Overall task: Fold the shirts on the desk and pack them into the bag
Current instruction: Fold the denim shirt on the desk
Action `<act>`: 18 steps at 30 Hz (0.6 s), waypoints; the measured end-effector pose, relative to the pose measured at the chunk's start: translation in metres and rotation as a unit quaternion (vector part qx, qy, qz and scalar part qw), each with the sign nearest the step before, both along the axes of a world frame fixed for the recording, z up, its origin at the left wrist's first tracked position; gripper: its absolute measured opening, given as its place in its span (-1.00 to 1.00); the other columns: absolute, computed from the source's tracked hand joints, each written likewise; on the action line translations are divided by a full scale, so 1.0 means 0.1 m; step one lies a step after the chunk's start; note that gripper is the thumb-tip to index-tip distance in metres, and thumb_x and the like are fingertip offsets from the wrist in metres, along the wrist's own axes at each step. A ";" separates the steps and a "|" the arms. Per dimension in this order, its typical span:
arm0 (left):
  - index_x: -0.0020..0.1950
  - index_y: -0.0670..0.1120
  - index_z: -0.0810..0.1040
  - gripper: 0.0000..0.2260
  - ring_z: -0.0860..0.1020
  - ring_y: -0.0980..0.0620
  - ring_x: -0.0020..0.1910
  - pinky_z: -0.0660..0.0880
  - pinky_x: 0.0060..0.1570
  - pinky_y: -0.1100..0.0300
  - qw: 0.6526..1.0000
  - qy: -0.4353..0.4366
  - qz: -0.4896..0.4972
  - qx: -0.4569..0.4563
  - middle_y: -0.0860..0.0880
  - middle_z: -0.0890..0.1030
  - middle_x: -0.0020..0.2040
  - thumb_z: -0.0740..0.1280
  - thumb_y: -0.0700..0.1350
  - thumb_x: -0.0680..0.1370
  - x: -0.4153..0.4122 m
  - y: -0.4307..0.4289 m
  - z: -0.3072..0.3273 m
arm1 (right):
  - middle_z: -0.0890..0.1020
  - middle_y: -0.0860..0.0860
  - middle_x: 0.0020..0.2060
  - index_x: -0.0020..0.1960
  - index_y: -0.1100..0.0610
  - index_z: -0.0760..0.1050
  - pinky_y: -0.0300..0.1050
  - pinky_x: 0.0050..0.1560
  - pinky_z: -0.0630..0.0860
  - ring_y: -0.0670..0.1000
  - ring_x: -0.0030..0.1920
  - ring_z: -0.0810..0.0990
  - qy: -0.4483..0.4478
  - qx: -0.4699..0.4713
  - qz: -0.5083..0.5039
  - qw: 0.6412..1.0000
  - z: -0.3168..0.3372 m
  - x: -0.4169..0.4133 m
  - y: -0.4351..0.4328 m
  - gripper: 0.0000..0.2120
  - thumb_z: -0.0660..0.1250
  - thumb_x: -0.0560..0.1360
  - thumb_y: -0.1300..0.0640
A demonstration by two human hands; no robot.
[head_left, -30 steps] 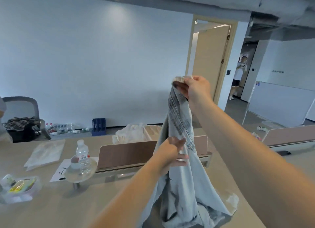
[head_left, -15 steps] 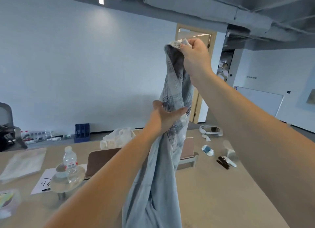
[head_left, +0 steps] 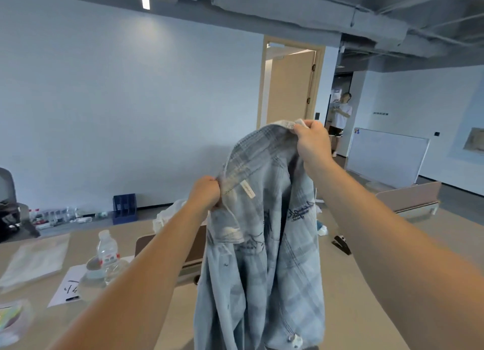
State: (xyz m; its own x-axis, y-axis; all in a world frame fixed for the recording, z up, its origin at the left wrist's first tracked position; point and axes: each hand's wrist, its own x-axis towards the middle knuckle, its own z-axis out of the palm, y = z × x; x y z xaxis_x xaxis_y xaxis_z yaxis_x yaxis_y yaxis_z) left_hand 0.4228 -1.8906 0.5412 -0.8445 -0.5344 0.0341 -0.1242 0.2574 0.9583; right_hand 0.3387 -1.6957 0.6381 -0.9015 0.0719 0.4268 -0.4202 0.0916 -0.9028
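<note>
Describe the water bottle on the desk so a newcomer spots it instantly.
Find the tan desk in the lower left. Left of the left forearm, a clear water bottle stands upright beside a handwritten paper sheet. Only it has a white cap and red-and-white label.

A: Pale blue plaid shirt (head_left: 262, 271) up in the air, right grip (head_left: 311, 140) pinching the collar end high!
B: And the left grip (head_left: 207, 192) clutches the collar lower down. Fabric hangs over the table (head_left: 180, 310), water bottle (head_left: 107, 255) standing off left.
</note>
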 end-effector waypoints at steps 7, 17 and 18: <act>0.12 -0.08 0.35 -0.81 0.55 -0.11 -0.03 0.56 -0.02 -0.06 0.963 -0.053 -0.031 -0.262 -0.09 0.55 0.14 0.29 -0.19 0.54 -0.01 -0.02 -0.27 | 0.53 -0.02 -0.05 0.16 0.12 0.46 -0.22 -0.29 0.35 -0.09 -0.18 0.47 -0.033 0.005 -0.042 0.999 -0.42 -0.06 0.28 -0.83 0.19 0.68 0.04; -0.10 -0.17 0.51 -0.83 0.57 -0.04 -0.21 0.45 -0.35 0.11 0.908 -0.201 -0.022 -0.366 -0.06 0.45 -0.28 0.15 -0.31 0.58 0.12 -0.17 -0.55 | 0.52 -0.09 -0.13 0.14 0.11 0.45 -0.27 -0.35 0.32 -0.18 -0.24 0.44 -0.038 -0.018 -0.056 0.998 -0.57 0.08 0.45 -0.88 0.21 0.66 0.10; -0.07 -0.18 0.50 -0.83 0.55 -0.03 -0.28 0.45 -0.40 0.15 0.925 -0.206 -0.021 -0.317 -0.09 0.47 -0.27 0.14 -0.32 0.60 0.10 -0.24 -0.58 | 0.50 -0.11 -0.16 0.15 0.11 0.45 -0.27 -0.35 0.32 -0.18 -0.25 0.43 -0.039 -0.018 -0.061 0.997 -0.55 0.07 0.50 -0.88 0.20 0.66 0.10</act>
State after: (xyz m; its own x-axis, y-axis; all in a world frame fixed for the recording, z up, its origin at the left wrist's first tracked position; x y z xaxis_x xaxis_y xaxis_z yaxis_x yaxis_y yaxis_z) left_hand 0.4329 -1.9141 0.4827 -0.8755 -0.4832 0.0002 -0.4222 0.7653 0.4859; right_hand 0.3461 -1.6462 0.5828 -0.9157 0.1968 0.3504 -0.3356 0.1053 -0.9361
